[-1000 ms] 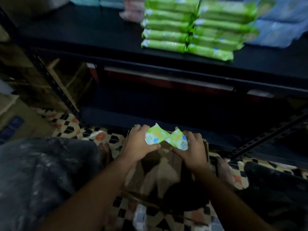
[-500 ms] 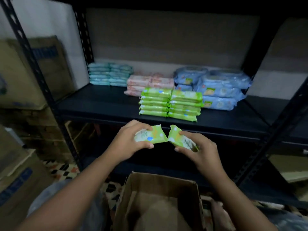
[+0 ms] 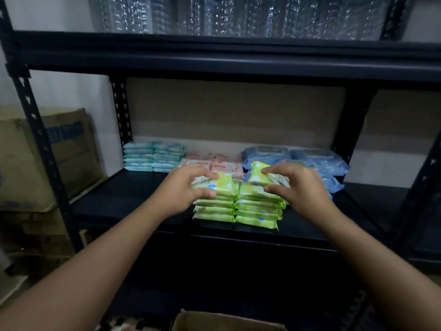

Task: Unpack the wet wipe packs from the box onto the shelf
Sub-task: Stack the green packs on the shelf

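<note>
Two side-by-side stacks of green wet wipe packs stand on the black shelf. My left hand grips a green pack over the top of the left stack. My right hand holds another green pack, tilted up at its left end, above the right stack. Only the top edge of the cardboard box shows at the bottom of the view.
Behind the green stacks lie teal packs, pink packs and larger blue packs. An upper shelf board runs overhead. Cardboard cartons stand left of the rack's black upright.
Both hands rose from the box with a green pack each and moved forward to the shelf. They now hold the packs over the green stacks.
</note>
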